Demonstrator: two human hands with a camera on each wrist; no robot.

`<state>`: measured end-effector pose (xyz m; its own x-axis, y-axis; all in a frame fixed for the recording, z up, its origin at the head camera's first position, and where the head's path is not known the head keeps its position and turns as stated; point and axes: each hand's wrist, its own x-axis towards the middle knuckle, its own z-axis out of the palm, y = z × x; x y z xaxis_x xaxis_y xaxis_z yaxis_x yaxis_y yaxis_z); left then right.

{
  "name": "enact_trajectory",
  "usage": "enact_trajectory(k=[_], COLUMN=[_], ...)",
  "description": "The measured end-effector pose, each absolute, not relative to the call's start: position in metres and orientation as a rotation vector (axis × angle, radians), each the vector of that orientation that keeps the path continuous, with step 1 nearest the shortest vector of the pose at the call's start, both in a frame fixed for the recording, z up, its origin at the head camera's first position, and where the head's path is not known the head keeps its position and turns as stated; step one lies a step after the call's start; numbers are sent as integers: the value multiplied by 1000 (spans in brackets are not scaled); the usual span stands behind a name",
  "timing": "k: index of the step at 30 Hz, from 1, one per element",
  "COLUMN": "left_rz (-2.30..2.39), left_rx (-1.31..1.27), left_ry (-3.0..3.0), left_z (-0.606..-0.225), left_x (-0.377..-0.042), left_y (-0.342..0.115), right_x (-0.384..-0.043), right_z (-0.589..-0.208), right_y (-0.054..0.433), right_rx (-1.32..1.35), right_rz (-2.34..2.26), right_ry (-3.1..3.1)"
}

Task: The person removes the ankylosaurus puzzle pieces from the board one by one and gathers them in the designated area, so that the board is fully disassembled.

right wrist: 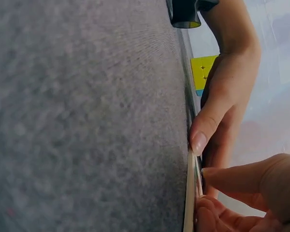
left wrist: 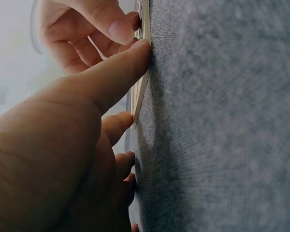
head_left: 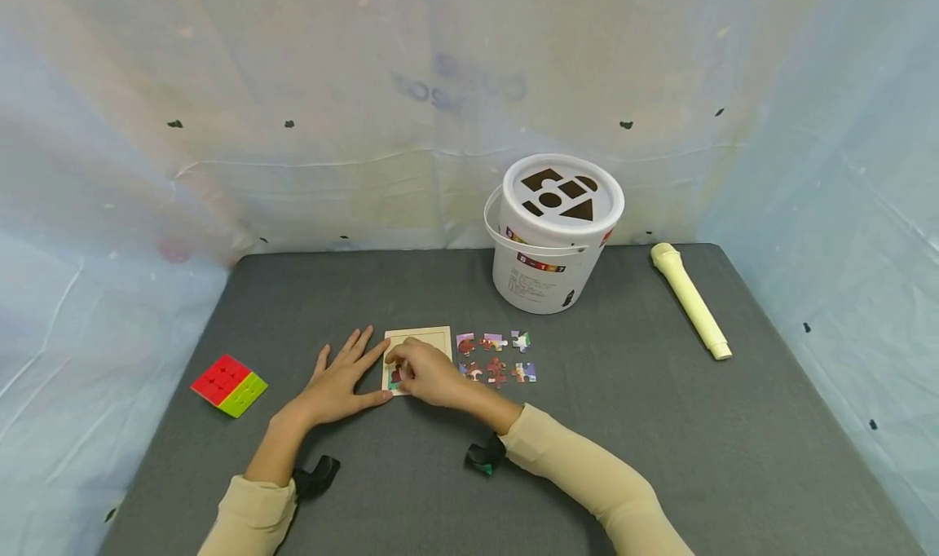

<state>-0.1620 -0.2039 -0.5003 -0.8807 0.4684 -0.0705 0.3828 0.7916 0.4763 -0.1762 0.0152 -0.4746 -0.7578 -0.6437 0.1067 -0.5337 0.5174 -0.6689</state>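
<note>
A small wooden puzzle tray [head_left: 420, 333] lies on the table with some coloured puzzle pieces [head_left: 394, 377] in its near left part. My left hand [head_left: 337, 386] is spread flat beside it, with thumb and forefinger touching the tray's left side and near corner. Over the tray, my right hand [head_left: 434, 374] has its fingers bent down, pinching a puzzle piece low against the tray; the fingers hide most of that piece. In the right wrist view the right thumb [right wrist: 232, 180] and fingertips are close to the tray's surface. Several loose puzzle pieces [head_left: 496, 372] lie in two rows right of the tray.
A white lidded bucket [head_left: 539, 275] with shape cutouts stands behind the loose pieces. A red and yellow puzzle cube [head_left: 230, 385] sits on the left. At the far right lies a pale yellow stick [head_left: 692, 302]. Grey cloth covers the table [head_left: 587, 409].
</note>
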Motion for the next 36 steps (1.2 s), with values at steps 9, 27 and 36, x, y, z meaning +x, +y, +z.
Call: enact_trajectory(k=[9,27,36], left_rz=[680,713,715], left_rx=[667,661,659], left_ry=[2796,2782,2781], left_z=[-500,-499,-500], left_x=[-162,-161,-161], left_y=[-204,-203,-204], right_x=[-175,-176,-178], right_z=[-478,-482,-482], right_y=[11,12,13], right_rx=[-979,-1043,-1052], right_rz=[-993,-945,-946], right_ry=[2666,2682,2645])
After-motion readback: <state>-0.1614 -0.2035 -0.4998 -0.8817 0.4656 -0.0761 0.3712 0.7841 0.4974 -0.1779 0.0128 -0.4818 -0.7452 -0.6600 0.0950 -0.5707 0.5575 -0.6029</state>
